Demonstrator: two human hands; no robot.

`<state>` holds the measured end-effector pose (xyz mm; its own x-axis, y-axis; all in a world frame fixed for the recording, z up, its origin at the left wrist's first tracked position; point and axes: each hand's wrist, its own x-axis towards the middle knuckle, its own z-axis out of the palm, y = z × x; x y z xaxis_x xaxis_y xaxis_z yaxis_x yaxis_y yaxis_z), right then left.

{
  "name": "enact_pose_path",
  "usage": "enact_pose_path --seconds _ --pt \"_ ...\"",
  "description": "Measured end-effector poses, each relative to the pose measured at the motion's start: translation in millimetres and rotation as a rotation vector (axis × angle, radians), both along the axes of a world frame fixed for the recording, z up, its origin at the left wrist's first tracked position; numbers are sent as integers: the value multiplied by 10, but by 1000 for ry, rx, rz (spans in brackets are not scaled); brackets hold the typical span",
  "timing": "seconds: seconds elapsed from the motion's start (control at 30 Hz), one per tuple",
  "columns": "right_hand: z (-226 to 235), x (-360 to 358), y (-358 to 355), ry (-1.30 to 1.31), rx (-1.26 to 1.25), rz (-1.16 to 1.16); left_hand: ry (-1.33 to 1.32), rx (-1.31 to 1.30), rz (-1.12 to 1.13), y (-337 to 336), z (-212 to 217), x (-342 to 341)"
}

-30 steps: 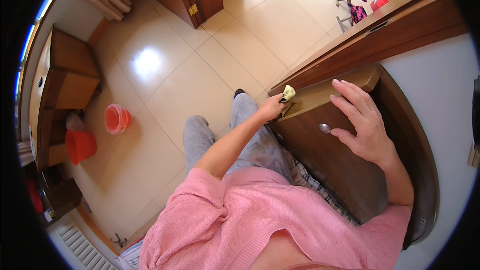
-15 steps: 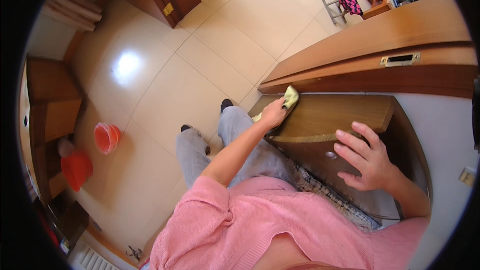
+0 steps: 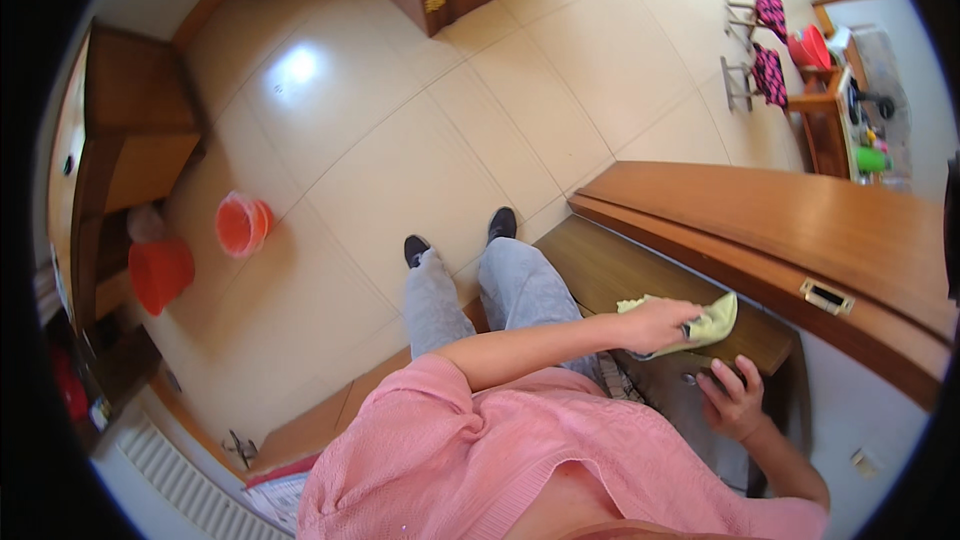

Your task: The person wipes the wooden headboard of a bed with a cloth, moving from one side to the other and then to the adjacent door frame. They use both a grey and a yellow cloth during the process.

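A: Tiled floor (image 3: 420,140), wooden cabinet (image 3: 650,280) at lower right, long bench (image 3: 800,220) behind it. Status?

B: Left hand (image 3: 655,325) is clamped on a yellow-green cloth (image 3: 705,320), pressed to the cabinet top near its right end. A second ago the cloth sat at the left front corner, so the wipe has run across the top.

A: Meaning?

B: Most of the top is likely covered; only the strip by the bench edge looks left.

A: Right hand?

B: Right hand (image 3: 735,400) has dropped from the top edge to the cabinet front, fingers spread and flat beside the small round knob (image 3: 690,378). Holding nothing, looks like bracing. Whether a fingertip touches the knob, I can't tell at this angle.

A: Anything in the way?

B: Bench overhang with a metal latch plate (image 3: 825,295) sits just beside the cloth, so room to the right is tight. Person's knees and shoes (image 3: 460,237) are close against the cabinet.

A: Rest of the room?

B: Orange bucket (image 3: 243,223) and orange basin (image 3: 160,275) on the floor at left, well apart. Two stools (image 3: 760,50) with pink patterned seats at the far right.
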<state>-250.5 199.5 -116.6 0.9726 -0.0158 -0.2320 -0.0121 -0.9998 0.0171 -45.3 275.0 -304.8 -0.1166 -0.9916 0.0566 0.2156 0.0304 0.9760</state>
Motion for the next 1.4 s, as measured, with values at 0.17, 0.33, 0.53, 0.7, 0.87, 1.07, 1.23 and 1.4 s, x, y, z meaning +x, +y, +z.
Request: enact_pose_path --seconds 0.17,0.33,0.53,0.7,0.87,1.07,1.23,1.4 --pt "-23 -28 -37 9 13 34 -65 235 -119 238 338 643" --pt "43 88 33 0 -34 4 351 612 150 917 312 1511" --pt "114 181 118 21 -62 -43 624 862 663 2222 362 2287" --pt "189 270 171 64 -110 -62 591 833 856 2839 398 2668" --pt "210 319 587 92 -194 -270 503 781 1041 2959 615 2767" --pt "314 802 1088 -109 -173 -384 346 612 1170 3158 765 2847" --pt "197 1630 1116 -247 144 -396 44 513 1190 3077 886 2983" --pt "-7 3096 1310 -190 1014 -558 -235 485 998 2727 1637 2946"
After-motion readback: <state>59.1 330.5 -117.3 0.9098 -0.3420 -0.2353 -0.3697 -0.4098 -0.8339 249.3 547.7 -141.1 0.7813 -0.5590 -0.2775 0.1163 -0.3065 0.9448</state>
